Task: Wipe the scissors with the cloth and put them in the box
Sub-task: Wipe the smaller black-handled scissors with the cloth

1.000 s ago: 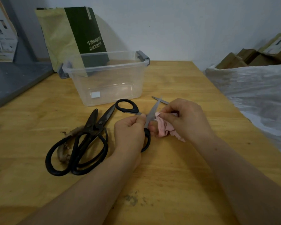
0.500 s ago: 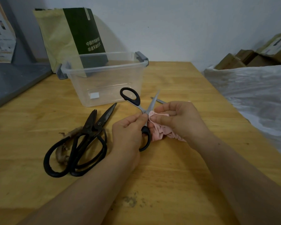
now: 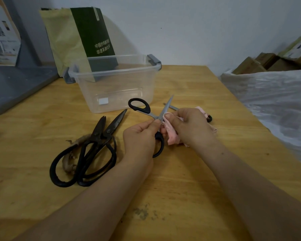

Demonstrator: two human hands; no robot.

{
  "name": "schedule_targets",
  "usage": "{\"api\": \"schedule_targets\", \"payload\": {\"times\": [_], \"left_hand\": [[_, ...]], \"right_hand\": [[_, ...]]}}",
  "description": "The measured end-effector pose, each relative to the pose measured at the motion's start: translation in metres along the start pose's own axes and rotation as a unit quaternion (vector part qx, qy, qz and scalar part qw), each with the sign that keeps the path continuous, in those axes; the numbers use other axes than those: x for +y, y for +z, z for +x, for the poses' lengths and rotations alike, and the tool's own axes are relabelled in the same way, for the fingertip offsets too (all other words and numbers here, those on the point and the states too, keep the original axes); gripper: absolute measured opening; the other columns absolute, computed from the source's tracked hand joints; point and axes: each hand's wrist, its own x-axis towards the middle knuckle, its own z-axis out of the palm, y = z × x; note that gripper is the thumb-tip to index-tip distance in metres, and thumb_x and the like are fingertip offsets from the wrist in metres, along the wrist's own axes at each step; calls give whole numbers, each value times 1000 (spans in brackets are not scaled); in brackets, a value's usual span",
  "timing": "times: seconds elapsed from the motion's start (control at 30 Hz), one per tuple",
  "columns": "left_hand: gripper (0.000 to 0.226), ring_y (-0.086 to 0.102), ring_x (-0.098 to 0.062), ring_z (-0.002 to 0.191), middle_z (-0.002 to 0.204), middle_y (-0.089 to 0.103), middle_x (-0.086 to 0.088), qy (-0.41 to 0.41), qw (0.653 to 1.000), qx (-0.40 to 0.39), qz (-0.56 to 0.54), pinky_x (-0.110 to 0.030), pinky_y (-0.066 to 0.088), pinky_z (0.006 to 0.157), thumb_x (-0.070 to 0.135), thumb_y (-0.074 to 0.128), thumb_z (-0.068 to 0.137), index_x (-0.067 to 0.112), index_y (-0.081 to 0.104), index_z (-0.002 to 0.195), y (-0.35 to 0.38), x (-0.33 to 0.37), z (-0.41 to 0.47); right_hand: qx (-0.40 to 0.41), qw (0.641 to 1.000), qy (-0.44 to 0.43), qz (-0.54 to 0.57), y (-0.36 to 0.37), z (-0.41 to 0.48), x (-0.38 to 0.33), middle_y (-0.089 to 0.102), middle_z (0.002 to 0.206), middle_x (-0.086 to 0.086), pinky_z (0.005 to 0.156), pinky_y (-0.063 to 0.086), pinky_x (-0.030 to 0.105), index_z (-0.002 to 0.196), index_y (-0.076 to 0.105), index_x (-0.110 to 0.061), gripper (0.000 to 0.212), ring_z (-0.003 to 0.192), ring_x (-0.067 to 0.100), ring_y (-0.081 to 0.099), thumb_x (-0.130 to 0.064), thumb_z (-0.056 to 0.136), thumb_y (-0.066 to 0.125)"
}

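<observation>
I'm in what looks like a storeroom: brown cardboard boxes (image 3: 250, 66) stacked by the white wall (image 3: 181, 32), crinkled plastic sheeting (image 3: 276, 101) beside my wooden table (image 3: 24, 153).

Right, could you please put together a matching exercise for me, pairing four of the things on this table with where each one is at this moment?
Things:
1. pink cloth
2. grey-bladed scissors
3. dark shears
4. clear box

Places:
A. standing in front of the green bag
B. gripped in the left hand, handles spread apart
C. pinched in the right hand
D. lying flat on the table, to the left of both hands

Pairs: 1-C, 2-B, 3-D, 4-A
</observation>
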Motion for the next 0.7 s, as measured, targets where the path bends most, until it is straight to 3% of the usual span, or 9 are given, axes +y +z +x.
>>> {"api": "schedule_targets", "payload": {"times": [0.07, 0.17, 0.3, 0.4, 0.5, 0.57, 0.63, 0.7], "left_hand": [[18, 65, -7, 54, 58, 69, 1, 2, 1000, -4, -2, -16, 51, 52, 5, 62, 87, 12, 69, 72, -1, 0, -1], [21, 65, -2, 53, 56, 68, 6, -1, 1000, -9, 3, -15, 50, 49, 5, 63, 87, 16, 68, 69, -1, 1, -2], [17, 60, -12, 48, 56, 64, -6, -10, 1000, -15, 15, -15, 44, 41, 3, 63, 86, 10, 68, 71, -2, 2, -1], [20, 61, -16, 55, 59, 65, -9, -11, 999, -20, 24, -20, 48, 49, 5, 64, 85, 10, 71, 67, -4, 1, 0], [16, 63, -13, 55, 60, 67, -7, -8, 999, -21, 26, -19, 48, 51, 6, 63, 86, 8, 72, 73, -4, 1, 0], [31, 61, -7, 48, 55, 66, -2, -2, 999, -27, 36, -14, 46, 45, 6, 63, 86, 16, 73, 59, -3, 1, -1], [43, 59, -4, 45, 50, 63, 2, -3, 998, -29, 49, -13, 45, 43, 6, 63, 86, 21, 71, 47, -3, 2, -3], [33, 58, -10, 46, 52, 63, -4, -10, 999, -23, 44, -14, 43, 41, 5, 63, 86, 15, 74, 56, -3, 3, -2]], "right_hand": [[-38, 998, 4, 51, -4, -2, -1, 71, 80, 17, 63, 57, 46, 83, 72, -11, 26, 74, 37, 67, -35, 87, 64], [-95, 987, 41, 120, -10, -6, 0, 71, 84, 23, 77, 52, 62, 81, 73, -5, 25, 85, 45, 66, -30, 82, 70], [-134, 976, 59, 163, -18, -3, 5, 73, 83, 18, 80, 56, 52, 86, 73, -1, 18, 79, 33, 70, -18, 84, 69], [-163, 974, 44, 150, -28, 0, 8, 74, 82, 14, 79, 58, 36, 87, 73, 0, 13, 78, 23, 71, -11, 82, 69], [-157, 973, 35, 165, -28, -2, 8, 74, 75, 9, 66, 57, 27, 83, 74, -3, 7, 69, 15, 70, -9, 82, 69], [-136, 976, 31, 167, -23, -3, 10, 74, 76, 9, 68, 57, 32, 83, 74, -5, 11, 71, 18, 71, -15, 83, 70], [-124, 979, 23, 158, -17, -3, 10, 73, 81, 14, 79, 57, 49, 85, 75, -5, 19, 79, 31, 71, -24, 83, 70], [-133, 979, 30, 154, -17, -2, 8, 73, 80, 16, 77, 57, 51, 84, 74, -5, 18, 78, 36, 70, -23, 83, 70]]}}
